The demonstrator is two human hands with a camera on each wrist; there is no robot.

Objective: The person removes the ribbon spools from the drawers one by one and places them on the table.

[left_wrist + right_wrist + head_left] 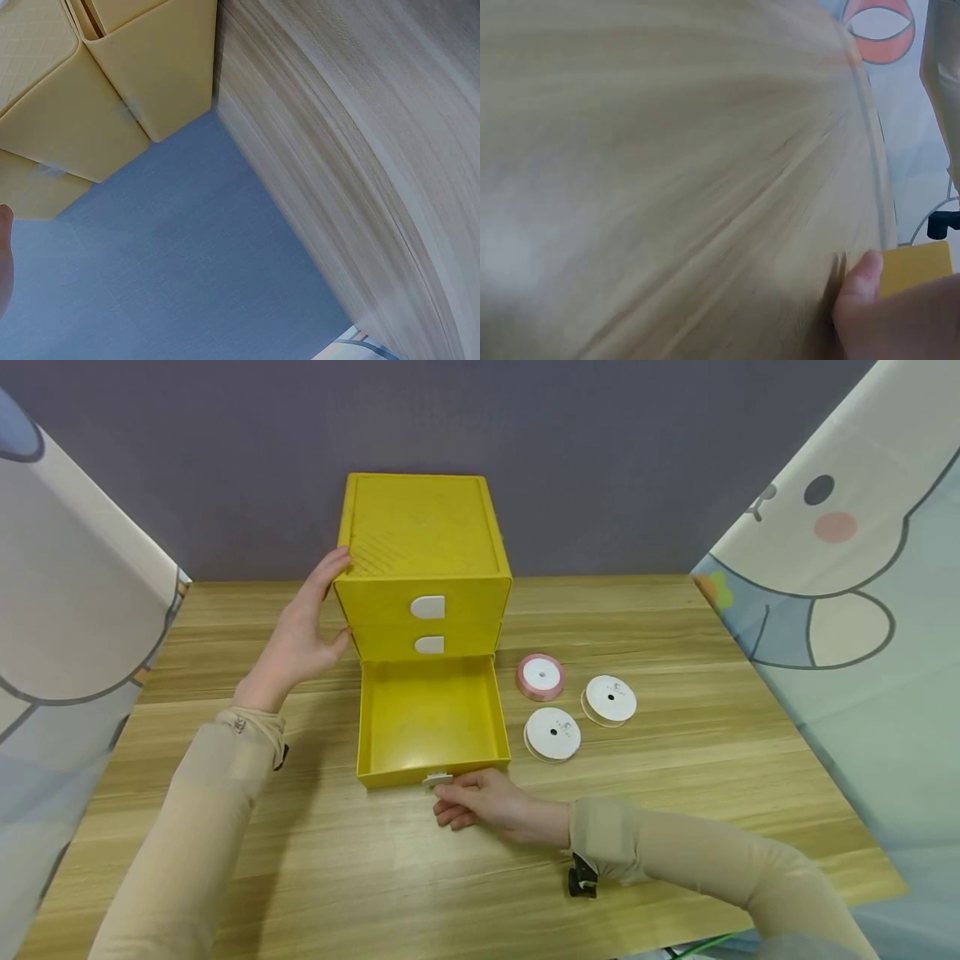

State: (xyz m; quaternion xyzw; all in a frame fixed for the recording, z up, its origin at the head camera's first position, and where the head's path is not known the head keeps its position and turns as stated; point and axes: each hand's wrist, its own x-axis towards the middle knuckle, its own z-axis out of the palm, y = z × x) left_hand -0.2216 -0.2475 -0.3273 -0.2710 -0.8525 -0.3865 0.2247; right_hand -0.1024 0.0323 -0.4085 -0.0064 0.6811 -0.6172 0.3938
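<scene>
A yellow drawer cabinet (423, 527) stands against the back wall, with two closed drawers that have white tabs. Below them the bottom drawer (431, 710) is pulled out, its bare floor showing. My left hand (298, 631) rests against the cabinet's left side, fingertips on the upper edge and thumb lower down. At the drawer's front, my right hand (487, 802) pinches the white drawer handle (437, 779) between thumb and forefinger, the other fingers curled below. In the right wrist view only part of that hand (870, 315) shows, next to a yellow piece (915, 266).
Right of the drawer lie a pink ribbon spool (542, 676) and two white spools, one nearer the drawer (552, 735) and another farther right (610, 700). The wooden table (360, 877) meets a grey-blue wall (600, 468), with cartoon-print cloth (840, 577) at both sides.
</scene>
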